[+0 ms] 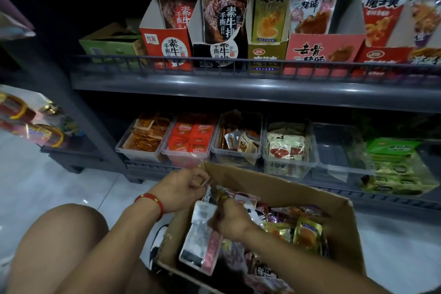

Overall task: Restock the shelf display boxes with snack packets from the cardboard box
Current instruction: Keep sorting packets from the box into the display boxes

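An open cardboard box (281, 188) full of mixed snack packets sits on the floor in front of the shelf. My left hand (183, 190), with a red band on its wrist, pinches the top of packets at the box's far left corner. My right hand (230, 219) grips a stack of white and pink packets (200, 238) standing on edge in the box. On the upper shelf stand printed display boxes, among them a red one (167, 49) and a pink one (322, 51), each holding upright packets.
The lower shelf carries several clear plastic bins (143, 153) of small packets; one bin (334, 150) looks bare. A green carton (112, 46) stands at the upper shelf's left. My bare knee (62, 246) is at bottom left. White tiled floor (59, 188) lies to the left.
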